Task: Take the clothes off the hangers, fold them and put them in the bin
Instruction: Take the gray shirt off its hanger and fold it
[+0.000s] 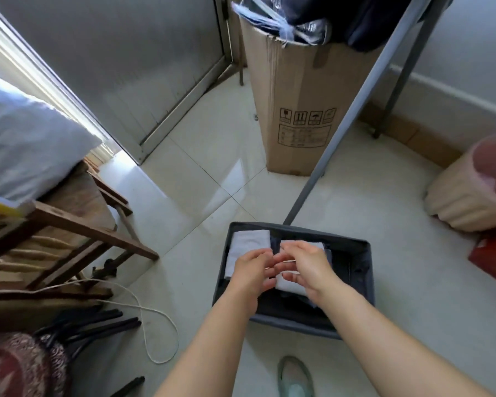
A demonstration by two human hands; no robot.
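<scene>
Grey bin (298, 325) holds a folded cloth (248, 245) at its far-left corner and a white cloth (288, 285) mid-bin. Left hand (251, 270) hovers relaxed, empty; right hand (309, 265) curls loosely over the white cloth, grip unclear.

Bin's (361, 270) right side open — rack leg (341, 133) crosses behind.

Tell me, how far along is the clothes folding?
Done: a folded light garment lies in the grey bin, and bare black hangers lie on the floor. In hand: the left hand and right hand, fingers loose, hover over a second folded white garment beside it. Left: dark clothing at the top by the rack may still need folding.
</scene>
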